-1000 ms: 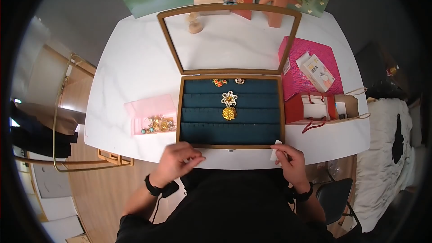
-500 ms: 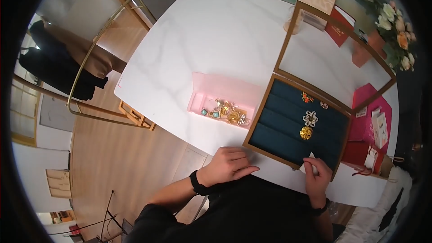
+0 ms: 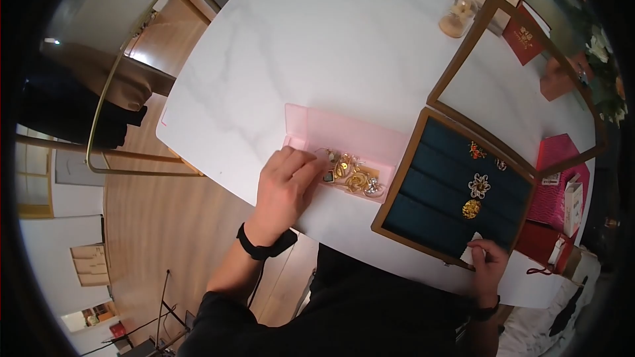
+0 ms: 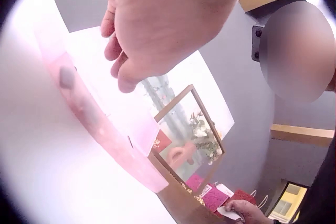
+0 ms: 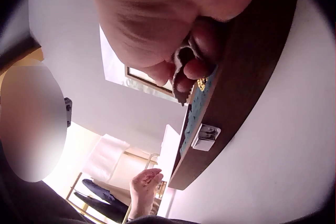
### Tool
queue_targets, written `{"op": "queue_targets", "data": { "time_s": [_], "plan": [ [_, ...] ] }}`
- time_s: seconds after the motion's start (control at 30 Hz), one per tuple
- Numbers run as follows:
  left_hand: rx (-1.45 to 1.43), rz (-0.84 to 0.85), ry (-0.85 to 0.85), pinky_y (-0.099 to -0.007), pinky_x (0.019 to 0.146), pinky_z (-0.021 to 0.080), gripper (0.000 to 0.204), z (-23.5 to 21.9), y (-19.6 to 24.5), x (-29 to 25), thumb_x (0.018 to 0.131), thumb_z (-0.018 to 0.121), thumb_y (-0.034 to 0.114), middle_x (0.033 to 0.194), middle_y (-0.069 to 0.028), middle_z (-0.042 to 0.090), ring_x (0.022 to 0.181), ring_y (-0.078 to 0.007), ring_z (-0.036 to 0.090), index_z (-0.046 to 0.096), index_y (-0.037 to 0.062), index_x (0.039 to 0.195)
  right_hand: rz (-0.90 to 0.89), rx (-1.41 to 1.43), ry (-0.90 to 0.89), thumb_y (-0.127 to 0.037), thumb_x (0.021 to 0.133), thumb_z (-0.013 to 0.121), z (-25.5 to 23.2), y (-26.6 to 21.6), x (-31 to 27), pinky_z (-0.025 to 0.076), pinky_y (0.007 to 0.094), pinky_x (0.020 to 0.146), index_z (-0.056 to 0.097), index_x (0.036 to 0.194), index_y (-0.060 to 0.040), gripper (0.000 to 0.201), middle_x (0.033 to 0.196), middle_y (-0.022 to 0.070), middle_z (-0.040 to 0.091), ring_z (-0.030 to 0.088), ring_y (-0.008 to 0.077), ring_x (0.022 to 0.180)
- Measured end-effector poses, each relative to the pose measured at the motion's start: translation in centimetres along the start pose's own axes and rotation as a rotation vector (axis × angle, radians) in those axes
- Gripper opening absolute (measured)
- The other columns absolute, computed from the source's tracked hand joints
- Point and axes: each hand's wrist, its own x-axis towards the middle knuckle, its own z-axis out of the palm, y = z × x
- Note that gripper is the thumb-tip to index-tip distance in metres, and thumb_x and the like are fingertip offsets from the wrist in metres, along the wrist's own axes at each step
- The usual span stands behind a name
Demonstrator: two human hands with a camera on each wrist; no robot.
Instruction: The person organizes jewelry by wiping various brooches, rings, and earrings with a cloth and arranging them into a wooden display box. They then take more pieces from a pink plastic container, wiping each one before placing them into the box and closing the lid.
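My left hand [image 3: 286, 182] reaches over the left end of an open pink box [image 3: 387, 182], its fingertips close to the jewelry [image 3: 354, 175] inside. Gold and green-stone pieces lie in a heap there; the hand covers part of them. In the left wrist view the fingers [image 4: 116, 50] hang loosely bent. My right hand [image 3: 488, 263] pinches a small white cloth [image 3: 471, 251] with a zigzag edge, at the front edge of a wooden display case [image 3: 401, 173]. On the case's dark green lining sit a gold brooch [image 3: 471, 209], a white flower brooch [image 3: 479, 186] and an orange-red brooch [image 3: 477, 150].
The case's framed lid [image 3: 456, 59] stands raised behind it. A pink box [image 3: 554, 188] and a red bag [image 3: 539, 244] stand to the right. At the back are a glass dome [image 3: 458, 16], a red booklet [image 3: 526, 36] and a flower vase [image 3: 562, 79].
My left hand has moved from the table's front edge to the pink jewelry box. The head view has turned left. My right hand keeps the cloth at the case's front.
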Motion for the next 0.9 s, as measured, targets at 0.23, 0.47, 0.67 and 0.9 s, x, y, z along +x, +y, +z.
{"op": "queue_targets", "data": {
  "time_s": [0.23, 0.47, 0.67, 0.9],
  "plan": [
    [0.058, 0.054, -0.147, -0.0372, 0.076, 0.054, 0.032, 0.4, -0.5, 1.5, 0.072, 0.081, 0.001, 0.098, -0.0042, 0.071, 0.088, -0.0251, 0.066, 0.081, 0.0082, 0.103, 0.062, 0.058, -0.016, -0.019, 0.106, 0.073, -0.8, 0.5, -0.3, 0.050, 0.0219, 0.058, 0.079, 0.106, -0.0017, 0.018, 0.095, 0.0021, 0.073, 0.063, 0.0062, 0.074],
    [0.128, 0.116, -0.234, -0.0365, 0.079, 0.053, 0.028, 1.1, -0.7, 2.3, 0.076, 0.080, 0.004, 0.100, -0.0033, 0.072, 0.089, -0.0228, 0.066, 0.082, 0.0076, 0.104, 0.028, 0.102, -0.013, -0.021, 0.110, 0.067, -0.6, 0.3, -0.4, 0.048, 0.0227, 0.061, 0.076, 0.111, -0.0018, 0.021, 0.094, 0.0014, 0.071, 0.063, 0.0067, 0.072],
    [0.187, 0.153, -0.283, -0.0376, 0.078, 0.053, 0.015, 1.4, -1.1, 2.8, 0.084, 0.081, 0.005, 0.094, -0.0048, 0.070, 0.089, -0.0226, 0.066, 0.080, 0.0053, 0.098, 0.052, 0.297, 0.008, -0.015, 0.110, 0.061, -0.5, -0.2, -0.1, 0.050, 0.0239, 0.061, 0.073, 0.122, -0.0015, 0.021, 0.093, 0.0036, 0.071, 0.065, 0.0094, 0.070],
    [0.180, 0.145, -0.228, -0.0386, 0.074, 0.053, 0.012, 1.3, -1.8, 3.3, 0.082, 0.084, 0.006, 0.087, -0.0070, 0.070, 0.081, -0.0263, 0.066, 0.078, 0.0046, 0.091, 0.056, 0.361, -0.018, -0.013, 0.110, 0.061, -0.3, 0.4, 0.1, 0.052, 0.0243, 0.060, 0.065, 0.139, -0.0016, 0.031, 0.100, 0.0084, 0.075, 0.070, 0.0131, 0.075]
  ]
}}
